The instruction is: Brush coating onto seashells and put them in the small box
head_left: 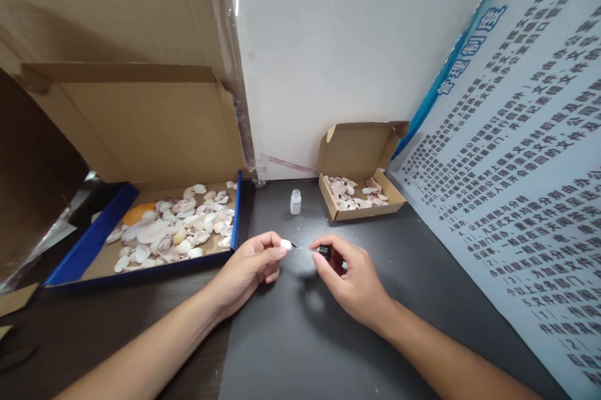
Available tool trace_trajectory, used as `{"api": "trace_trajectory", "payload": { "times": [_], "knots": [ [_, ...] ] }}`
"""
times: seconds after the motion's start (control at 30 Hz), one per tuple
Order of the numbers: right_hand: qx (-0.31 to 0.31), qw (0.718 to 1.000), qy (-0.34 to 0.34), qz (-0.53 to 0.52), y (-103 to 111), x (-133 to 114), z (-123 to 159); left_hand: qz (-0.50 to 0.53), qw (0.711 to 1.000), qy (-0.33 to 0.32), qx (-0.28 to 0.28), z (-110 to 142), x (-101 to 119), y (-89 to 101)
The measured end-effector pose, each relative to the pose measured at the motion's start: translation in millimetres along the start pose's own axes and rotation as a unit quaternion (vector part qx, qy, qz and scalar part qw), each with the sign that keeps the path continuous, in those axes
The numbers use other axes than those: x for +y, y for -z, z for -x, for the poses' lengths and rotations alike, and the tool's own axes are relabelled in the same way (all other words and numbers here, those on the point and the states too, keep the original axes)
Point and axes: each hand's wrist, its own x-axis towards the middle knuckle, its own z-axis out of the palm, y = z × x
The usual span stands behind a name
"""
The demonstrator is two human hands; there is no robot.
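Observation:
Between thumb and forefinger, my left hand [256, 264] pinches a small white shell [286, 244]. My right hand [352, 271] grips the black cap of a small brush [323, 252], whose thin stem points left. The dark brush tip is at the shell's right edge; whether it touches cannot be made out. Behind both hands a small clear glass bottle [295, 203] stands upright and uncapped on the dark tabletop, with a little print on its front.
At the left, an open blue-edged cardboard box [178, 256] holds many shells. A smaller open cardboard box [370, 212] with shells stands at the back right. A white wall [323, 62] rises behind, and a printed board [511, 156] leans along the right side.

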Motion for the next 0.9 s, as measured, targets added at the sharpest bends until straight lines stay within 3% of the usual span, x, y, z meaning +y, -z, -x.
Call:
{"api": "trace_trajectory", "payload": {
  "times": [0.5, 0.9],
  "knots": [
    [0.031, 0.999, 0.002, -0.008, -0.4, 1.7, 0.9, 0.016, 1.000, 0.001, -0.010, -0.2, -3.2, 3.9],
    [0.016, 0.999, 0.025, -0.018, -0.9, 0.5, 3.0, 0.018, 1.000, 0.003, 0.001, 0.5, -1.8, 1.6]
  ]
}}
